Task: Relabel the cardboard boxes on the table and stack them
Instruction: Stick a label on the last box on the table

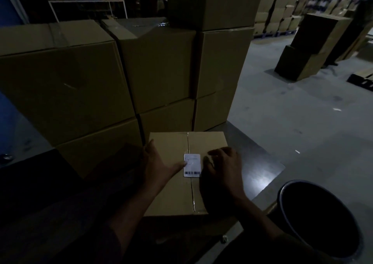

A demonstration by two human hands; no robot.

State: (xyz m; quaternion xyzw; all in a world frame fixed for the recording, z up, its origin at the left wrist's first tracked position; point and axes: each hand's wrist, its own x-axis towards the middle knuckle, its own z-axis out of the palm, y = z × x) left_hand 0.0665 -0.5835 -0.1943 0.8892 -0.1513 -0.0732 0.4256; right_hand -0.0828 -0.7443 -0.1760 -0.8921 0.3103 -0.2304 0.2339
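Bracing the near cardboard box (169, 183) on the table (260, 162), the left hand (157, 162) lies spread, thumb pressing the white label (192, 165); the right hand (224, 166), fingers curled, appears to work its right edge, grip unclear.

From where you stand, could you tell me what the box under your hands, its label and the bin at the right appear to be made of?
The box looks like plain brown corrugated cardboard, matte, its centre seam closed with glossy clear tape. The label seems to be white paper, smooth, printed with a black barcode. The bin is dark with a thin rolled rim; probably plastic, though the dim light leaves metal possible.
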